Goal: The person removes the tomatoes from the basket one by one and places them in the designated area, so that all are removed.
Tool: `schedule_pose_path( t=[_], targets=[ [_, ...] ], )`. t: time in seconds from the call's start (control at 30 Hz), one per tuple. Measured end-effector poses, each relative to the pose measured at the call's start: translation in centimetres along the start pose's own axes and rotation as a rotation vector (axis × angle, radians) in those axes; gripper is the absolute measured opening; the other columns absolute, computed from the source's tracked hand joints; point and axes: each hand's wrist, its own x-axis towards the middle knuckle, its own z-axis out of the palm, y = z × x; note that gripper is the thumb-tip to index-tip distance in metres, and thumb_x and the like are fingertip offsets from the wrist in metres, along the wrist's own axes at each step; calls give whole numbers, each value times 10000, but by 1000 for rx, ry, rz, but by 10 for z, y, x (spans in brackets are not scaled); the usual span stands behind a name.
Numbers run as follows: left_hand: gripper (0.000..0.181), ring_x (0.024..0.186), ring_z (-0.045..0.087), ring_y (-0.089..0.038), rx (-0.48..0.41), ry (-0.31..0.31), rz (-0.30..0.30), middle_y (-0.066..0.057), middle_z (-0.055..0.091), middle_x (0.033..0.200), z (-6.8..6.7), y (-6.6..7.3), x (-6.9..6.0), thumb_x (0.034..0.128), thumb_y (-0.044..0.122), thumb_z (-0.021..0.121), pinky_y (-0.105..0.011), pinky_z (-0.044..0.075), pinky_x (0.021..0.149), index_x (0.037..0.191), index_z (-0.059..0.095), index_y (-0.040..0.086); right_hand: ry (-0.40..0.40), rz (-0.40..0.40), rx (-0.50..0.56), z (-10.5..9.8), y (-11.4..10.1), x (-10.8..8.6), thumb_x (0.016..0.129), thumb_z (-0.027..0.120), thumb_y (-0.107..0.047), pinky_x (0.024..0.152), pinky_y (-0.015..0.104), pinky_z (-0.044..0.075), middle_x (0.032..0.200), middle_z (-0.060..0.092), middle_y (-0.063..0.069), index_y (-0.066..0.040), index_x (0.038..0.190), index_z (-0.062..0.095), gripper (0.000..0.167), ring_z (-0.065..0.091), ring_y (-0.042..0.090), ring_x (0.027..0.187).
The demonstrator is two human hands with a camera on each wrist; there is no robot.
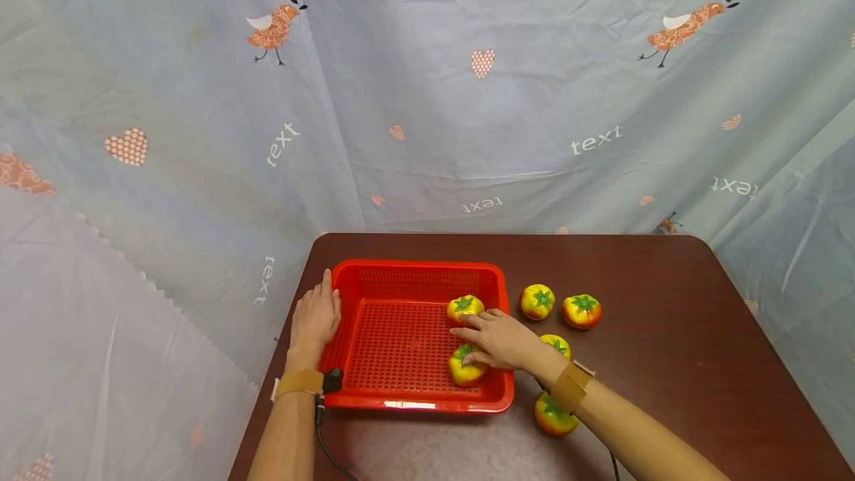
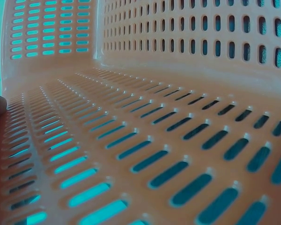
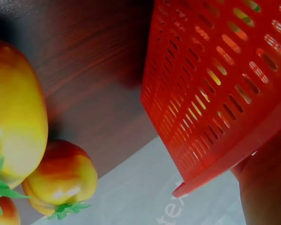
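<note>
Separating fruits (image 1: 582, 311), red basket wall (image 1: 502, 290), curtain (image 1: 427, 95) behind

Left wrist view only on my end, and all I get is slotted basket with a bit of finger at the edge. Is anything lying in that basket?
Observer: Yes, the red basket holds two fruits, a far fruit and a near fruit, both toward its right side.

Operator: Copy. Where's the right hand?

Observer: The right hand reaches in over the basket's right wall, its fingers spread at those two.

Operator: Any more fruit outside the basket?

Observer: Four more fruits sit on the table to the basket's right, one partly hidden by the right forearm.
</note>
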Motion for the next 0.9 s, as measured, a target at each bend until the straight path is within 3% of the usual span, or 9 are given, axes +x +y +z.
schedule_pose_path(
  t=[0.2,0.37,0.67,0.9],
  targets=[
    [567,1125,546,-484,4,-23,-15,-325,550,1299,-1,0,-2,1047,238,342,-595,414,1021,1514,226,-63,40,14,-15,0,3,10,944,588,-472,1015,446,469,1433,530,104,-181,1402,542,545,552,290,1253],
    [567,1117,547,-483,5,-21,-15,-326,551,1295,0,-2,-1,1048,234,341,-593,418,1016,1517,221,-62,71,116,-55,2,12,26,913,677,-366,1024,456,465,1485,476,137,-180,1418,531,558,517,306,1302],
    [563,1116,548,-481,0,-12,-11,-320,550,1300,0,0,-1,1048,233,343,-594,420,1011,1512,231,-65,-77,253,-77,7,18,45,947,635,-326,1019,463,475,1428,544,97,-214,1430,516,510,558,291,1254],
    [559,1108,555,-477,2,6,-4,-317,565,1276,0,1,1,1046,226,357,-594,424,1005,1508,240,-66,-113,259,-100,10,19,48,931,652,-367,1027,465,469,1396,574,61,-253,1440,496,545,599,268,1194]
  ],
)
